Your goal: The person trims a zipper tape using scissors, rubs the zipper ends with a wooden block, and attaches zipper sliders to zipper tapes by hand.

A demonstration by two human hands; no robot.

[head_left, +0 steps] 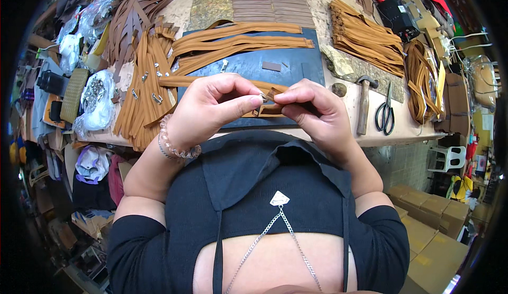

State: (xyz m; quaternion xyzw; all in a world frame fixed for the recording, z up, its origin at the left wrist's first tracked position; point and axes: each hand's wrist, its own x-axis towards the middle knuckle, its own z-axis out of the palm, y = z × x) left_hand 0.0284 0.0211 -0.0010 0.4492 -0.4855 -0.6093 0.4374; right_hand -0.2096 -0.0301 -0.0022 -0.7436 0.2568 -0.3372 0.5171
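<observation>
Brown tape (272, 110) being held by left hand (219, 98) and right hand (316, 105), both grips being clamped, seemingly on its end

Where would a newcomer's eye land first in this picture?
Probably on the left hand and right hand, fingertips close together at a small brown piece over the dark mat. Next, the orange-brown zipper strips: across the mat, in a left pile dotted with metal bits, and in a right stack. Then the hammer and black-handled scissors, side by side at the table's right.
</observation>
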